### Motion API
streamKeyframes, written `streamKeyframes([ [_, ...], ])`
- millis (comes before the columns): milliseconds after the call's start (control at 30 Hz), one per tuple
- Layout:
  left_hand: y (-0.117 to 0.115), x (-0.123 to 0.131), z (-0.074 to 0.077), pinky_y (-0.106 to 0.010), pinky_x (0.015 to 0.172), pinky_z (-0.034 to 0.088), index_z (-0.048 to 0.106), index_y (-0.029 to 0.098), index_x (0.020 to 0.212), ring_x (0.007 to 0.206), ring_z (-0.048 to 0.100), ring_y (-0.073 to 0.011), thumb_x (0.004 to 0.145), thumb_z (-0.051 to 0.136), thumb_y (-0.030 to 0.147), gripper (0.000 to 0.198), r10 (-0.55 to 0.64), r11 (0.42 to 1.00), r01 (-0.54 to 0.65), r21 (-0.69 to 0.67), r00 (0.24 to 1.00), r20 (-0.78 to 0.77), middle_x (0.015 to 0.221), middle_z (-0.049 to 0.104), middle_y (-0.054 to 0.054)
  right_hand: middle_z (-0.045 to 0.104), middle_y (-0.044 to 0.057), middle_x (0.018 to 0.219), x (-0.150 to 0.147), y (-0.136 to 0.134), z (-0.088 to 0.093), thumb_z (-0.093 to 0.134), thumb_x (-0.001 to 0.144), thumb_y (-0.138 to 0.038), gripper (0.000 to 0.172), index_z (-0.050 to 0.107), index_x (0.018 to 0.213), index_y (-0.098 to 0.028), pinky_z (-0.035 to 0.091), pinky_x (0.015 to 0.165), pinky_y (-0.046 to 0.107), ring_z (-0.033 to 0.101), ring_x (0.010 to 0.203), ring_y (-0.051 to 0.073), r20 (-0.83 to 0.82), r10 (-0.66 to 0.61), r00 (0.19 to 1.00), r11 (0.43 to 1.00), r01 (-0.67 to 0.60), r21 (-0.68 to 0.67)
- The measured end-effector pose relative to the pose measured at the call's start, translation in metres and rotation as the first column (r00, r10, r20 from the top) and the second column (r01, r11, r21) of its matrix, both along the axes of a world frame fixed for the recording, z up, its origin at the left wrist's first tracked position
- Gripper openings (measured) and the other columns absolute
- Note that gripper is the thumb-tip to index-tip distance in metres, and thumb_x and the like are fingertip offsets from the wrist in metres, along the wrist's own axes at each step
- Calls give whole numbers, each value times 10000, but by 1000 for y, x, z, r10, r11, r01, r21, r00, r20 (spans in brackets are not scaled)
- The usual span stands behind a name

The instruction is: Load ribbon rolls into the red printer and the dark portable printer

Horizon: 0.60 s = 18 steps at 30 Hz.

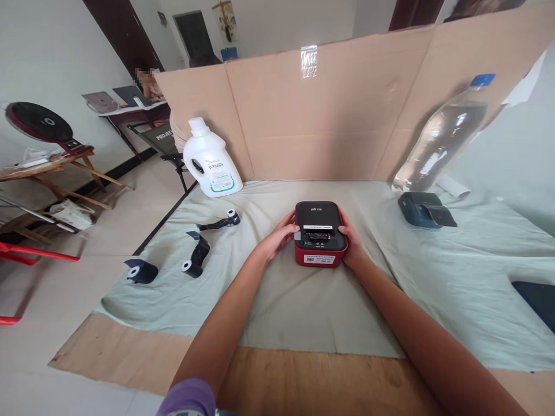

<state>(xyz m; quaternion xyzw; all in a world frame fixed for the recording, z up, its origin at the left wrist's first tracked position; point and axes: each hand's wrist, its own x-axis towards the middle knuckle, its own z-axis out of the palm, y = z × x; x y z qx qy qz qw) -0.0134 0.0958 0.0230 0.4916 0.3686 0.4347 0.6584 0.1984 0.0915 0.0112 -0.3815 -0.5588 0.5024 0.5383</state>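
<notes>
On the pale green cloth: red-and-black device, sitting between the fingers.
Left hand and right hand grip opposite sides, fingers half-curled, thumbs at top edges.

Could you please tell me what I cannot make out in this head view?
Head view:
- Inside of the red-and-black device: hidden by its black top.
- Small print on the white label on its front: too small to read.
- Some fingertips of the right hand: hidden by the device.
- Near end of the dark object: cut off by the right edge.
- Part of the white roll: hidden by the clear bottle.
</notes>
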Motion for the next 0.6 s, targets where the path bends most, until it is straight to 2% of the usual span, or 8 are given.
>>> streamKeyframes([
  [67, 6, -14, 5, -436, 1049, 493, 543, 253, 1414, 1253, 607, -288, 828, 645, 381, 608, 52, 998, -49, 28, 992, -113, 1417, 609, -89, 433, 52, 1585, 1, 1, -3, 430, 821, -482, 755, 327, 1539, -271, 393, 1159, 526, 419, 1450, 302, -50, 8, 999, 1000, -8, 5],
  [133, 11, -38, 10, -452, 1020, 499, 587, 194, 1342, 1230, 612, -303, 883, 584, 400, 504, 292, 953, -241, 185, 896, -334, 1361, 636, -131, 423, 48, 1592, 1, 2, -5, 465, 809, -485, 762, 340, 1533, -287, 393, 1159, 532, 421, 1448, 308, -94, 5, 996, 1000, -5, 4],
  [167, 13, -54, 12, -468, 1024, 487, 602, 181, 1309, 1240, 596, -313, 893, 562, 376, 461, 464, 881, -344, 325, 760, -455, 1349, 636, -141, 417, 45, 1596, 2, 3, -6, 469, 807, -489, 767, 335, 1536, -291, 397, 1155, 533, 421, 1448, 307, -94, -2, 996, 1000, 2, 1],
  [233, 15, -90, 15, -507, 1115, 389, 610, 204, 1303, 1360, 476, -339, 869, 595, 315, 448, 718, 696, -363, 619, 326, -615, 1411, 584, -132, 408, 41, 1602, 2, 4, -7, 446, 817, -513, 777, 307, 1549, -296, 412, 1143, 529, 422, 1448, 302, -46, -26, 999, 1000, 26, -5],
  [267, 14, -107, 14, -543, 1141, 337, 612, 215, 1310, 1396, 423, -366, 842, 630, 299, 476, 737, 666, -311, 678, 138, -662, 1445, 554, -130, 407, 39, 1603, 2, 4, -7, 426, 825, -528, 779, 292, 1557, -297, 420, 1137, 526, 425, 1446, 299, -15, -32, 999, 999, 32, -7],
  [333, 12, -134, 12, -551, 1132, 330, 628, 235, 1300, 1326, 491, -362, 855, 614, 271, 447, 682, 704, -233, 671, -42, -730, 1415, 579, -112, 414, 43, 1598, 2, 4, -7, 402, 835, -535, 776, 279, 1562, -292, 426, 1131, 524, 434, 1440, 298, 14, -25, 1000, 1000, 25, -3],
  [500, 10, -145, 8, -370, 902, 503, 658, 225, 1284, 1068, 644, -270, 881, 499, 149, 440, 609, 765, -235, 600, -40, -792, 1320, 604, -115, 416, 52, 1595, 3, 3, -5, 395, 833, -467, 760, 282, 1559, -271, 408, 1145, 538, 440, 1436, 308, -16, -5, 1000, 1000, 6, 18],
  [600, 10, -133, 23, -360, 899, 506, 680, 187, 1267, 1034, 649, -274, 859, 537, 156, 433, 611, 759, -247, 603, -51, -790, 1271, 613, -151, 435, 47, 1583, 3, 4, -6, 395, 832, -469, 755, 295, 1555, -275, 407, 1142, 553, 445, 1429, 317, 3, -14, 1000, 1000, 14, 15],
])
